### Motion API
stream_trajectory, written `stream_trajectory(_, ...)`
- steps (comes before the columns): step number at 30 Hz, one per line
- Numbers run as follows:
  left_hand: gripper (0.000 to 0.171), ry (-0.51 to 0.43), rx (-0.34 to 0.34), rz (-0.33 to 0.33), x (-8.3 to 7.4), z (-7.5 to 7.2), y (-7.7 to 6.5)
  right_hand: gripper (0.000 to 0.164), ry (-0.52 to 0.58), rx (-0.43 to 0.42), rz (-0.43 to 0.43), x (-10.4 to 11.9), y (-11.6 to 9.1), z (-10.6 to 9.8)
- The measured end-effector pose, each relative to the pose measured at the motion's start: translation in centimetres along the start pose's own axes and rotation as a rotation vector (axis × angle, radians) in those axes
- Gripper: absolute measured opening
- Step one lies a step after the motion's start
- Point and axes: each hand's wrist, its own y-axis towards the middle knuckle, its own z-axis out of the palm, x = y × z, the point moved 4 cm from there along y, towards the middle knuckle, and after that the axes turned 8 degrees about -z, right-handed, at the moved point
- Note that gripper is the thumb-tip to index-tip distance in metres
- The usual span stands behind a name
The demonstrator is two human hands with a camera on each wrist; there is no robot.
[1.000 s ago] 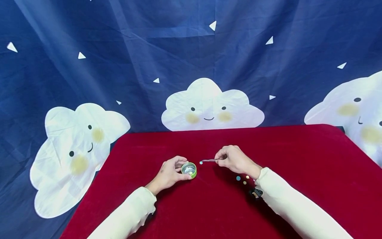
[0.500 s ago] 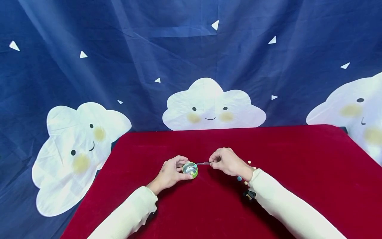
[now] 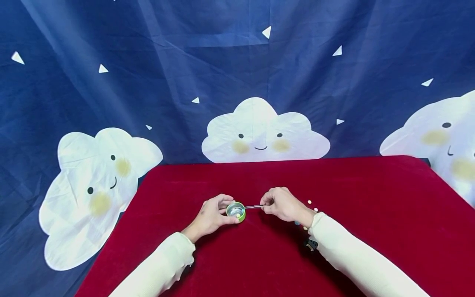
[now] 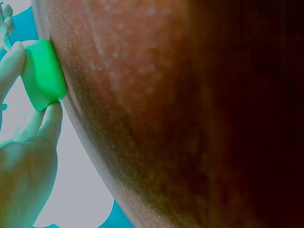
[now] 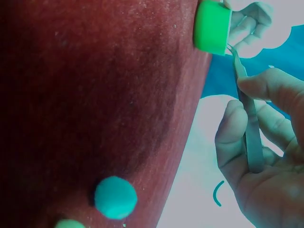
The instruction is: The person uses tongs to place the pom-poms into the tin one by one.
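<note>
My left hand [image 3: 212,213] holds a small round green tin [image 4: 45,76] between thumb and fingers, its silvery inside facing up in the head view. A pale yellow ball [image 3: 238,215] lies in the tin. My right hand [image 3: 283,205] pinches metal tweezers [image 5: 251,126], whose bent tip reaches over the tin's right rim. At that tip, inside the tin, is a small light-blue ball [image 3: 243,210]; whether the tips still grip it is too small to tell. In the right wrist view the tin's wall hides the tweezer tip's end.
A blue ball [image 5: 116,197] and several pale balls [image 3: 309,202] lie on the red cloth-covered table [image 3: 237,255] by my right wrist. A black object [image 3: 311,244] is beside the right sleeve. Behind the table hangs a blue backdrop [image 3: 222,74] with clouds.
My right hand has moved left, carrying the tweezers and light-blue ball from beside the tin to inside its rim, then slightly lower. The left hand and tin stay nearly still.
</note>
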Motion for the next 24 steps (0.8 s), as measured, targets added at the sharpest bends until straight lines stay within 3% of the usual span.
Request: stream_trajectory(24,0.059,0.008,-0.002,0.0,0.1,-0.1,0.0,0.009,0.015,-0.054,0.073,-1.3,-2.8,-3.4)
